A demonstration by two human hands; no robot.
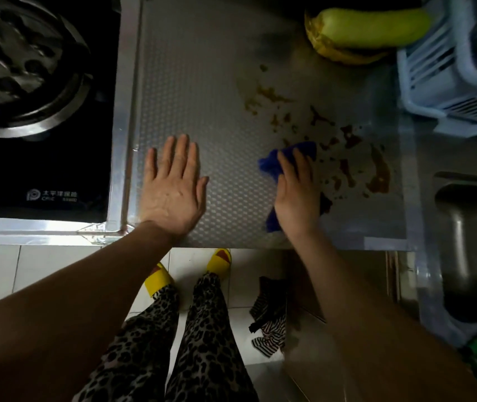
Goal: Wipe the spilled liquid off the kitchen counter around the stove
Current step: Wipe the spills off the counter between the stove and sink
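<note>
Spill (347, 158) beside cloth-pressing right hand (298, 195)

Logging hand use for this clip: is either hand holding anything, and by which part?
The right hand presses a bunched blue cloth from on top; the left hand lies flat, holding nothing.

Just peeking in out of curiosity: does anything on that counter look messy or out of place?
Yes. Brown-orange splatters of spilled liquid are scattered over the dimpled metal counter, right of the right hand, which presses a crumpled blue cloth. A striped rag also lies on the tiled floor.
</note>
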